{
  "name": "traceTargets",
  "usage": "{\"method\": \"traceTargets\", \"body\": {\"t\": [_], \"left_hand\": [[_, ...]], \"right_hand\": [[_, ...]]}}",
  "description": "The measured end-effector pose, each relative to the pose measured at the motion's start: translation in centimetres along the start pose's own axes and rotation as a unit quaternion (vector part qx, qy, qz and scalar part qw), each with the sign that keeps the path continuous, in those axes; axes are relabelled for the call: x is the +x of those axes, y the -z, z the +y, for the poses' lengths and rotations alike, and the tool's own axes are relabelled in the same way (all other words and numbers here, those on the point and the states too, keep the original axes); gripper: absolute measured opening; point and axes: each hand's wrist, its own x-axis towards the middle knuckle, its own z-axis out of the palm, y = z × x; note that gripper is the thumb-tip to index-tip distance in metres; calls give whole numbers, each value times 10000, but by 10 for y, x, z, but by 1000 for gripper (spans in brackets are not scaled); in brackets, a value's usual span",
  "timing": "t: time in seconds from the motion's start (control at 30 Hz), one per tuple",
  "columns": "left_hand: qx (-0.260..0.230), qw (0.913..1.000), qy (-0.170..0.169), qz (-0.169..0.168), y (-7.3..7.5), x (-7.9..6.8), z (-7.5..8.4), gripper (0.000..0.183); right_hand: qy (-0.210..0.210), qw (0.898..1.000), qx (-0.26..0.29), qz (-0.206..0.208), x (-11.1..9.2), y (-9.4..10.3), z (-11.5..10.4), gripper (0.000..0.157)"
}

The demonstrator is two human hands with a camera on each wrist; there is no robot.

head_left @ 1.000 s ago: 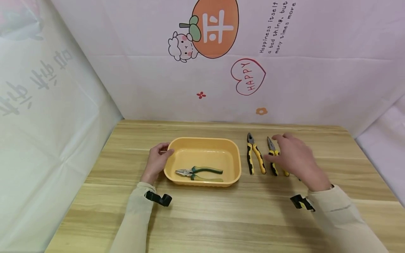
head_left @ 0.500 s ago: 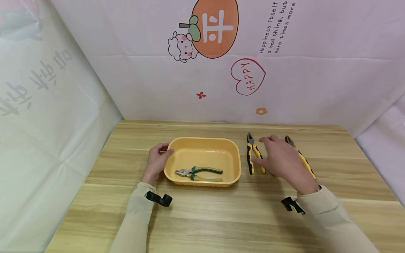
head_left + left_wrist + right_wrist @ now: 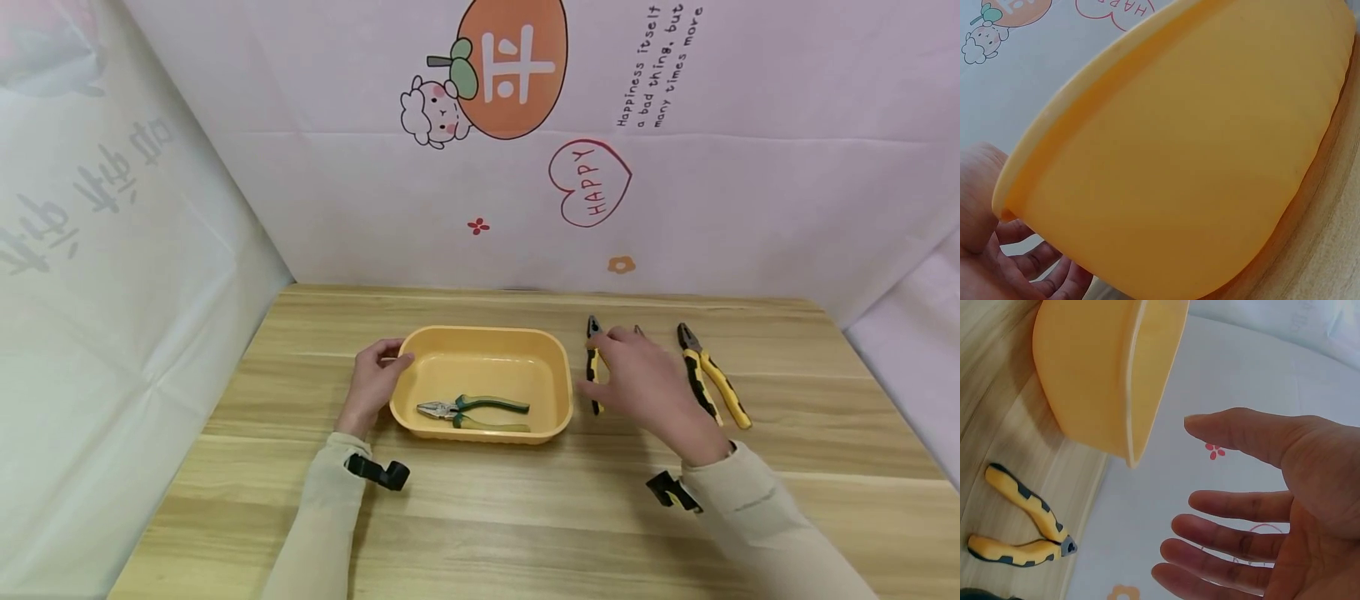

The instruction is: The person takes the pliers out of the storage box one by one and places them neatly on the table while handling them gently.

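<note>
My left hand (image 3: 372, 377) grips the left end of a yellow plastic basin (image 3: 480, 335), thumb over the rim and fingers outside, as the left wrist view also shows. Inside the basin lie green-handled combination pliers (image 3: 472, 412). Over the table to the right hovers my right hand (image 3: 645, 383), its fingers extended and holding nothing in the right wrist view. Beneath it, partly hidden, are yellow-and-black pliers (image 3: 592, 367) nearest the basin. Of the needle-nose pliers (image 3: 638, 330) only the tip shows. Another yellow-and-black pair of pliers (image 3: 705, 371) lies farther right.
The wooden table (image 3: 510, 525) ends at the back against a white printed cloth (image 3: 360, 208). More white cloth hangs on the left and right sides. Each wrist wears a black camera strap.
My right hand has moved left from over the needle-nose pliers toward the basin, uncovering the rightmost pliers and partly covering the pair nearest the basin. The left hand and basin stay put.
</note>
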Motion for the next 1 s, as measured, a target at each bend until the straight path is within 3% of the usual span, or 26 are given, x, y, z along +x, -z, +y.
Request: {"method": "traceTargets", "body": {"t": [0.47,1.0], "left_hand": [[39,10000,25,-45,0,1,0,32],[47,10000,40,-63,1,1,0,34]], "right_hand": [[324,9987,374,-144,11,-5,-12,45],[786,9927,516,-756,27,-9,-34,53]]}}
